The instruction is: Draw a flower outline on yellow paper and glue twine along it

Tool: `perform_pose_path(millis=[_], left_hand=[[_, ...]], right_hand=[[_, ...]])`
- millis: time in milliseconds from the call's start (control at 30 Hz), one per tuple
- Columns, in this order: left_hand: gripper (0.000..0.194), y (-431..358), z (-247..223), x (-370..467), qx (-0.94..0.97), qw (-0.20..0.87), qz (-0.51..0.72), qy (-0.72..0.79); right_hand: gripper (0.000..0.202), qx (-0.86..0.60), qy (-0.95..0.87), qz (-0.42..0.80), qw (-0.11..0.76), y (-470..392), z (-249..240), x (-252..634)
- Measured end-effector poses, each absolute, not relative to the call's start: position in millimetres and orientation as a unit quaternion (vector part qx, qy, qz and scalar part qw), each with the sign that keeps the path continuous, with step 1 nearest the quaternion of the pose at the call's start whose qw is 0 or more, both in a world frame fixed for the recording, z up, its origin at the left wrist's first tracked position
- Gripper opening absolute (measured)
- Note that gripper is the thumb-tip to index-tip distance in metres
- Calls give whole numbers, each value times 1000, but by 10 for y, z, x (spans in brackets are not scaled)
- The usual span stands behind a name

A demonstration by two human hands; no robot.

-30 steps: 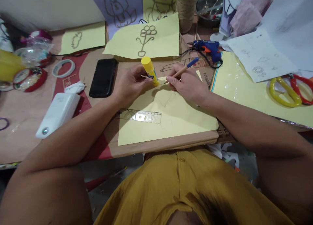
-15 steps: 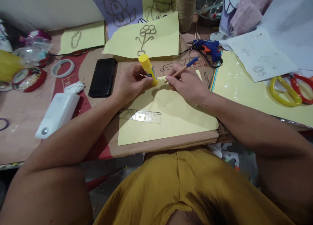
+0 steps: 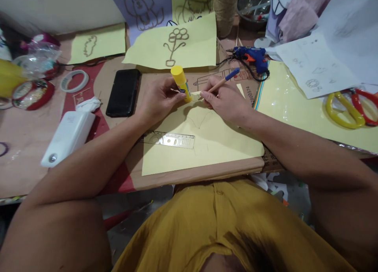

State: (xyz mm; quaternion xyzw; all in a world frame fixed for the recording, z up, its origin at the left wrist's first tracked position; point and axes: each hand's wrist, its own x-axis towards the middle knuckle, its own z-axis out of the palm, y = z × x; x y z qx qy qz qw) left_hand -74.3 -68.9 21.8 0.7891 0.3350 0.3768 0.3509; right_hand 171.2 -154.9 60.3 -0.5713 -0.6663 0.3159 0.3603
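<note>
Glue stick leans, pinched by the left hand; the right hand grasps a pencil over yellow paper.

Dim, slightly greyish indoor light covers the scene, apparently from overhead and towards twelve o'clock, leaving soft shadows on the yellow sheet below the left hand and right hand. Glare whitens the ruler near seven o'clock and speckles the glossy yellow surface at three. Wide-angle stretching swells both upper arms at four and eight, while the clear plastic wrap towards ten looks soft and smeared.
</note>
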Motion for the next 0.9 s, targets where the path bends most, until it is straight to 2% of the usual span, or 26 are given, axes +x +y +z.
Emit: perform_pose_path(millis=[200, 533, 900], left_hand=[[43, -661, 201, -759, 797, 334, 366, 345], [51, -630, 218, -770, 807, 335, 348, 340], [57, -585, 58, -753, 792, 340, 379, 339]], right_hand=[[23, -569, -669, 316, 358, -1531, 576, 1724], [24, -569, -663, 322, 365, -1533, 560, 1728], [23, -569, -659, 324, 371, -1553, 560, 1725]])
